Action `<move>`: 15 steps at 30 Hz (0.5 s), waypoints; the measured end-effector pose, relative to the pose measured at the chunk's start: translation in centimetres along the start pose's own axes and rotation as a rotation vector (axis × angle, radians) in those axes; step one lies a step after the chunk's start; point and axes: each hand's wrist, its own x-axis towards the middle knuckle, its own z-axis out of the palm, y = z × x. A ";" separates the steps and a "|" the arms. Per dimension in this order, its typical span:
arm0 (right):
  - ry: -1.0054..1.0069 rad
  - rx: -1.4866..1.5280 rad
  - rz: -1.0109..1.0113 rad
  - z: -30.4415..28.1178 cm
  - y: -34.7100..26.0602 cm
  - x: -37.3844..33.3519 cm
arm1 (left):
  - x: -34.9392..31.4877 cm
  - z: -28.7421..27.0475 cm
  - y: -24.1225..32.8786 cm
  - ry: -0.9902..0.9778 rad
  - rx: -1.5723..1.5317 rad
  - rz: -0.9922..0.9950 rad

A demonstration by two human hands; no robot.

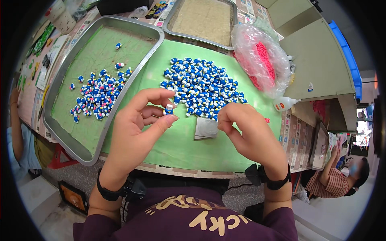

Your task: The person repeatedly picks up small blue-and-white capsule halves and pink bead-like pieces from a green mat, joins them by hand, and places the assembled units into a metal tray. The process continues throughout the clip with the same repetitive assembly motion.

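Note:
Between the thumb and fingers of my left hand (pixel 138 120) is a small blue and white figurine (pixel 168 110), held above the green mat (pixel 185 150). My right hand (pixel 251 130) is closed in a pinch at the right edge of a small grey square plate (pixel 206 129); whatever its fingertips hold is hidden. Just beyond both hands spreads a heap of similar blue and white figurines (pixel 201 82) with yellow bits. To the left, a metal tray (pixel 102 38) with a green lining carries more figurines (pixel 100 94), several of them showing pink parts.
At the far right, a clear plastic bag (pixel 247 38) holds bright pink pieces (pixel 263 60). A white glue bottle (pixel 283 104) lies beside it. Another metal tray (pixel 201 20) sits at the back. Grey cabinets (pixel 313 52) border the right side, and a person (pixel 335 176) sits farther off.

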 end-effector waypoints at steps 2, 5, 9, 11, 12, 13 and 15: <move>-0.032 -0.027 0.034 -0.2 -0.3 0.2 | 0.0 -0.6 -0.3 -0.055 0.055 0.010; -0.073 -0.067 0.054 -0.4 -0.6 0.6 | 0.2 -0.7 -0.5 -0.102 0.098 0.047; -0.037 0.006 0.071 -0.7 -0.6 0.4 | 0.4 -0.1 -0.4 -0.114 0.043 0.055; 0.042 0.133 0.059 -0.7 -0.9 0.2 | 0.5 0.2 -0.2 -0.122 -0.049 0.021; 0.100 0.217 0.049 -0.7 -1.2 0.2 | 0.6 0.4 -0.2 -0.126 -0.096 0.003; 0.161 0.301 0.039 -0.7 -1.7 0.0 | 0.6 0.9 -0.2 -0.111 -0.154 0.007; 0.233 0.426 0.032 -0.7 -3.0 0.0 | 0.5 1.7 -0.4 -0.082 -0.269 0.014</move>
